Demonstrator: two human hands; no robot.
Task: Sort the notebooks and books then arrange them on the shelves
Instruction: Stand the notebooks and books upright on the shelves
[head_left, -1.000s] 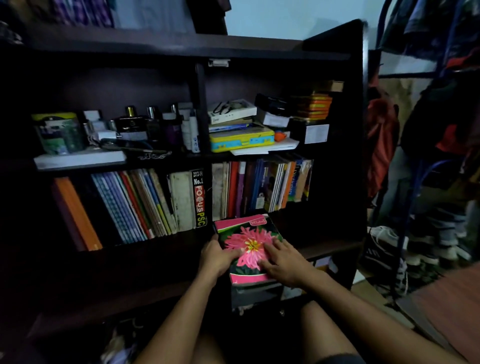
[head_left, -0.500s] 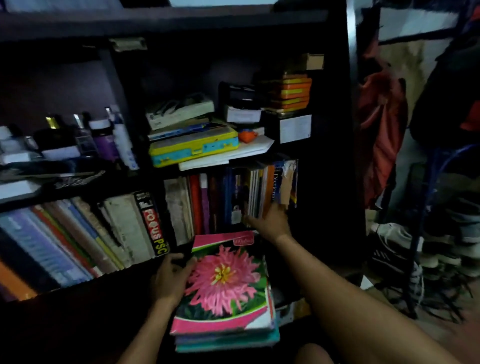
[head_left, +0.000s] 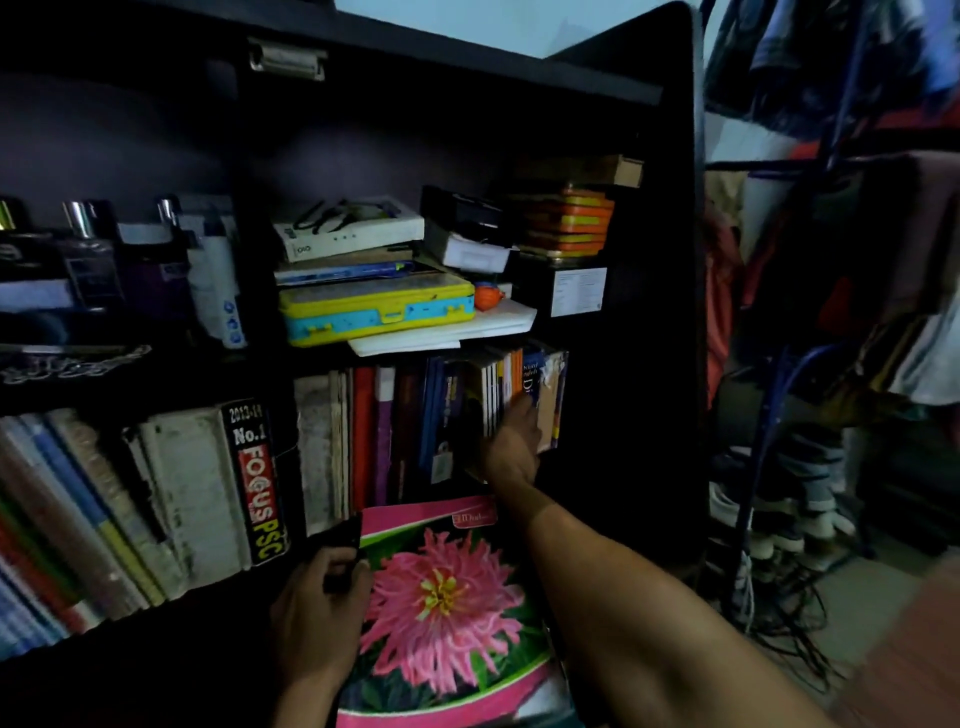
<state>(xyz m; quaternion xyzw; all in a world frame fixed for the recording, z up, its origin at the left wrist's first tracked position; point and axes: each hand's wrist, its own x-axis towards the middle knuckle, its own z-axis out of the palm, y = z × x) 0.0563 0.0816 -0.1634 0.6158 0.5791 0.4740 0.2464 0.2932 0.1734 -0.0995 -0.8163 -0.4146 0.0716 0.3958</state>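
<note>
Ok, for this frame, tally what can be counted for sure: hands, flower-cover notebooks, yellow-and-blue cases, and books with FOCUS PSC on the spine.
Hands: 2 (left hand, right hand)
flower-cover notebook: 1
yellow-and-blue case: 1
FOCUS PSC book: 1
Total: 5

The room is dim, and the dark wooden bookcase (head_left: 670, 218) fills most of the view, its side panel rising at the right edge. A small metal latch (head_left: 287, 58) is fixed under the front edge of its top board. Above the bookcase shows a pale bluish wall (head_left: 467, 23). To the right of the bookcase stands a blue metal rack (head_left: 769, 415) hung with clothes (head_left: 883, 78). On the floor (head_left: 841, 597) at the rack's foot lie shoes (head_left: 779, 530) and dark tangled cables (head_left: 800, 613).
</note>
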